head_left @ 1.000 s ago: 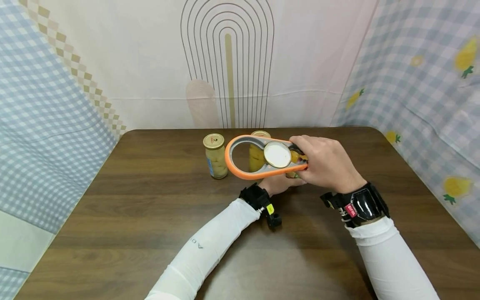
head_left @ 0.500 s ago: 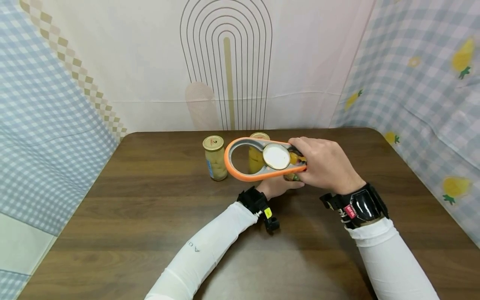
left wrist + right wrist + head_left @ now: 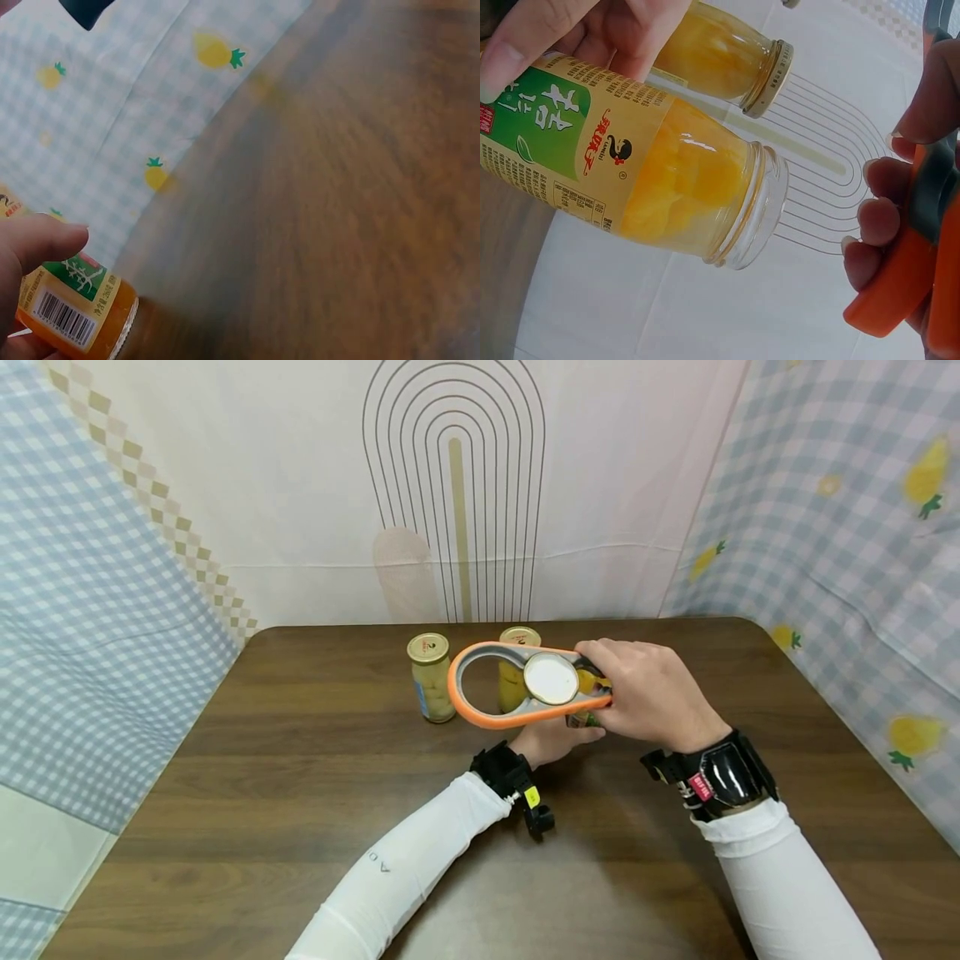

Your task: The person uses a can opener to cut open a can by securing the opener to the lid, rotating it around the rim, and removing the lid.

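Note:
My right hand [image 3: 648,693] grips the handles of an orange and grey jar opener [image 3: 491,722], held level above the table. A round lid [image 3: 551,678] sits in the opener's smaller opening, its white inside facing up. Beneath it, my left hand [image 3: 551,742] holds a jar of yellow-orange fruit [image 3: 682,180], mostly hidden by the opener in the head view. Seen from the right wrist, that jar has a bare glass mouth and a green and cream label. The left thumb [image 3: 45,240] lies across the label in the left wrist view.
A capped jar of pale fruit [image 3: 432,687] stands left of the opener on the brown wooden table [image 3: 300,760]. Another capped jar [image 3: 513,687] of yellow fruit stands behind, partly seen through the opener's large loop. Patterned cloths [image 3: 300,485] hang around the table's back and sides.
The head view has tilted up a little. My left hand and wrist have drawn slightly left and nearer; the opener and lid have come down slightly with the right hand's grip unchanged.

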A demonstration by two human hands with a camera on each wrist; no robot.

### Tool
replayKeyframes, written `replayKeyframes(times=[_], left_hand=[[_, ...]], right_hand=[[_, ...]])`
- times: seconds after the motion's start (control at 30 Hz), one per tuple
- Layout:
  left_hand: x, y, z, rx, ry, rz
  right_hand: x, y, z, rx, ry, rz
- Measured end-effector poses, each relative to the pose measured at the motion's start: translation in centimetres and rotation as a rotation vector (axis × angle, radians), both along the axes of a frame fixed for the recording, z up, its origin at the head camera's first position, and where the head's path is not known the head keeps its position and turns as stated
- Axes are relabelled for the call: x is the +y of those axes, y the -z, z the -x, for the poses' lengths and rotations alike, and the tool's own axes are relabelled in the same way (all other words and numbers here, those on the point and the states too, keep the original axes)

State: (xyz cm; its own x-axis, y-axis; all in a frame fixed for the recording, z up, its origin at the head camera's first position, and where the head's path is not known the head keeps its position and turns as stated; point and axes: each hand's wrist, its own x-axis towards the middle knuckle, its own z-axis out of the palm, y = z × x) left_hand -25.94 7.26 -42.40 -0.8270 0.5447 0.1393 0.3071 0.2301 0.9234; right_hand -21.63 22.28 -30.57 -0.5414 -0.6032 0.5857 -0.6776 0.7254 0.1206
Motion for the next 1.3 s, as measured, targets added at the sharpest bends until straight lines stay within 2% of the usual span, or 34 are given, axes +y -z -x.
replayKeyframes(times=[0.4,0.47,0.7,0.8,0.93,1.03,1.2,1.3], left_hand=[[-0.8,-0.3,-1.0,0.012,0.001,0.002],[-1.1,-0.4,-1.2,0.031,0.003,-0.004],[-2.3,-0.3,-1.9,0.138,0.048,-0.112],[-2.7,-0.2,-2.1,0.182,0.067,-0.124],[-3.3,-0.2,-2.6,0.221,0.072,-0.095],[-3.8,-0.3,-3.0,0.202,0.082,-0.081],[-4.8,-0.6,-3.5,0.089,0.092,-0.078],[-5.3,-0.5,-3.6,0.049,0.087,-0.071]], right_hand=[[0.0,0.3,-0.1,0.009,-0.007,-0.020],[0.0,0.3,-0.1,0.009,-0.005,-0.024],[0.1,0.2,-0.3,-0.001,0.003,-0.024],[0.1,0.2,-0.3,0.000,0.003,-0.027],[0.0,0.3,-0.2,0.000,-0.002,-0.031],[-0.2,0.5,-0.2,-0.006,-0.007,-0.032],[-0.4,0.7,-0.3,-0.010,-0.018,-0.031],[-0.3,0.7,-0.2,-0.006,-0.019,-0.032]])
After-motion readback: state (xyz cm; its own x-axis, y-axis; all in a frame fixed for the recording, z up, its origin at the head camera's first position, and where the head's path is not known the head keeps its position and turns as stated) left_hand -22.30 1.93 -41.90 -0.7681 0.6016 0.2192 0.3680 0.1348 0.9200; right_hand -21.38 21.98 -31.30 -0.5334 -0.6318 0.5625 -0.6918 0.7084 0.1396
